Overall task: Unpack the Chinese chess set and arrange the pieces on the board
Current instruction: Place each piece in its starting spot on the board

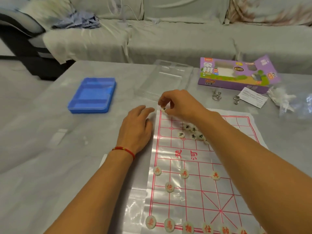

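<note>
A thin plastic board (194, 188) with red grid lines lies on the grey table. My right hand (179, 103) pinches a white piece with a black character (163, 109) at the board's far left corner. My left hand (136, 125) rests flat with relaxed fingers on the board's far left margin. Several black-lettered pieces (192, 131) sit in a loose cluster on the far half, partly hidden by my right forearm. Red-lettered pieces stand on the near half: three in one row (184, 173), one behind them (169, 187), several along the near edge (169, 225).
A blue plastic case (92, 94) lies at the far left of the table. A clear plastic tray (168, 76) sits beyond the board. The purple set box (236, 73), two metal rings (216, 95), a paper slip (253, 97) and crumpled plastic (287, 100) lie at the far right. A sofa stands behind.
</note>
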`<state>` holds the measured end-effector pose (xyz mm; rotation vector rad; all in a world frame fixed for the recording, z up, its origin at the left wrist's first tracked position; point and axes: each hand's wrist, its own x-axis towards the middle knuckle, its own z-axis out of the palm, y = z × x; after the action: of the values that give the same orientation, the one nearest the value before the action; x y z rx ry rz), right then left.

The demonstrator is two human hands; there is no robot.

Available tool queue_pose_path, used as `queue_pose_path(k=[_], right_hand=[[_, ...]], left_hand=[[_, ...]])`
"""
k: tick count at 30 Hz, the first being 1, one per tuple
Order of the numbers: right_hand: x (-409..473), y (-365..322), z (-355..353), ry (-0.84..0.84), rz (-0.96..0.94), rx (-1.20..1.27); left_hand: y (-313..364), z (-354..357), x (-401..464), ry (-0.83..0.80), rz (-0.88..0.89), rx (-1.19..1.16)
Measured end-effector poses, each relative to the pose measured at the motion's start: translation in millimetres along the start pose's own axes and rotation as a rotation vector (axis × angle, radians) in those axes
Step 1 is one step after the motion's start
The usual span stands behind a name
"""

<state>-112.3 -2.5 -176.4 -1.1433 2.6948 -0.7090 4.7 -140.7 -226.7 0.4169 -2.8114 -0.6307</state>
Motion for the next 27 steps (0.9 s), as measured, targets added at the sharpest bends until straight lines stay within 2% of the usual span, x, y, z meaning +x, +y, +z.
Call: queue_pose_path(k=[4, 11, 27], right_hand=[[5, 6, 9, -0.052, 0.005, -0.046], [1, 22, 7, -0.009, 0.026, -0.082], [13, 24, 18, 0.015, 0.046, -0.089]], left_hand=[[-2, 6, 2, 0.012, 0.061, 0.107], [-7, 15, 8, -0.022, 0.064, 0.269], [-7, 21, 11, -0.018, 0.052, 0.316]])
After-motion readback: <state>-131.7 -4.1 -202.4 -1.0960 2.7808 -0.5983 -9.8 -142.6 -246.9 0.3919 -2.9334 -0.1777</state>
